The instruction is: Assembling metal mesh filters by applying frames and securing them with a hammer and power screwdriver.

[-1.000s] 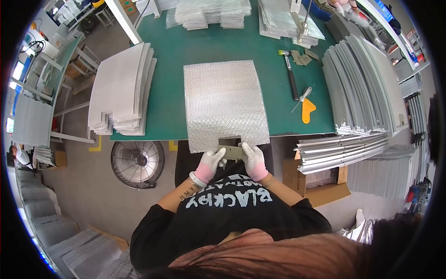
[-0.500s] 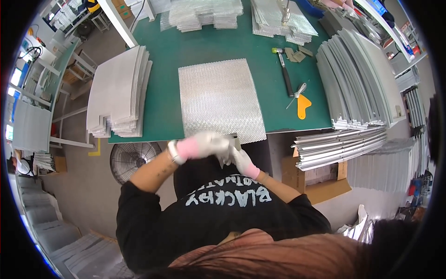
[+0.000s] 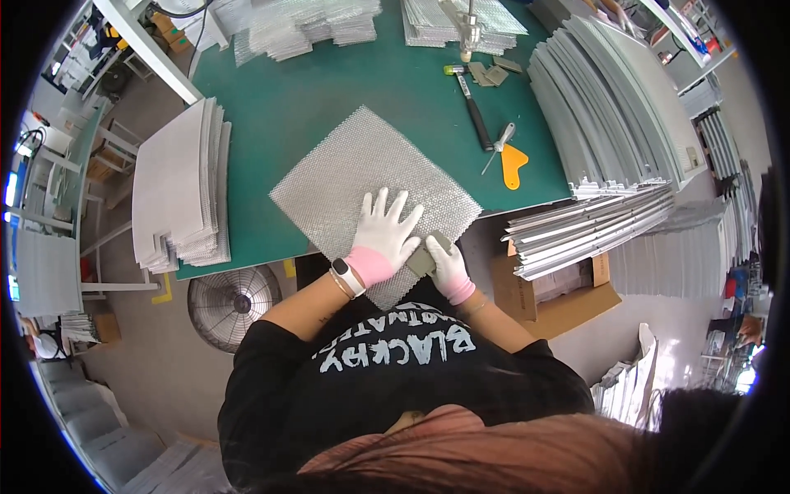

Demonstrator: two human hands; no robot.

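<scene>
A square sheet of silver bubble wrap (image 3: 362, 177) lies turned like a diamond on the green table mat (image 3: 288, 99), its near corner hanging over the table's front edge. My left hand (image 3: 383, 230), in a white and pink glove, presses flat on the sheet with fingers spread. My right hand (image 3: 448, 265), gloved the same, holds a small grey flat pad (image 3: 421, 262) against the sheet's near right edge.
Stacks of grey sheets stand at the left (image 3: 177, 193) and right (image 3: 613, 123) of the mat. A hammer (image 3: 471, 103) and a yellow-handled tool (image 3: 510, 165) lie at the right. More bubble wrap piles (image 3: 304, 25) sit at the back. A floor fan (image 3: 233, 303) stands below the table.
The bubble wrap sheet has been rotated from square-on to a diamond angle. My left hand moved onto the sheet and spread flat; my right hand stays at the near edge with the pad.
</scene>
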